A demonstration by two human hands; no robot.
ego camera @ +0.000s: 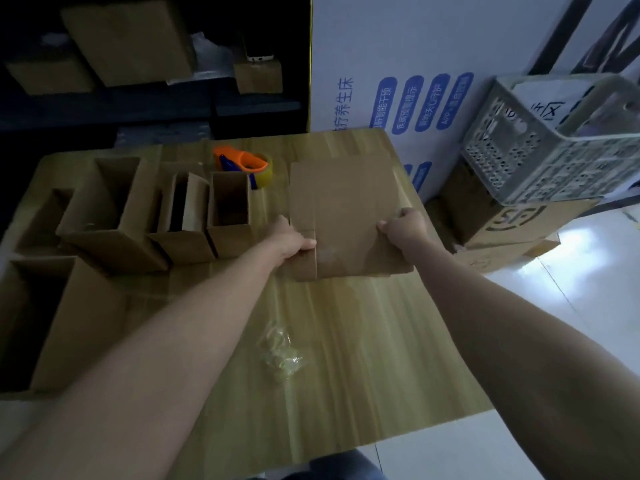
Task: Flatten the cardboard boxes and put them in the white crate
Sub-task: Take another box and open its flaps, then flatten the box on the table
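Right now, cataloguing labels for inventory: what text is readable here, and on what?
"养生床", blue, sideways, on the white printed box.
Too blurred: the blue oval labels beside it.
Unreadable: handwriting on the paper sheet in the white crate.
Unreadable: black logo on the brown carton under it.

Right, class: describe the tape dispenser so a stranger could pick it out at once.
Start at the wooden table. Near its far edge, just behind the upright open boxes, sits the tape dispenser. Only it is orange and blue; everything nearby is brown cardboard.
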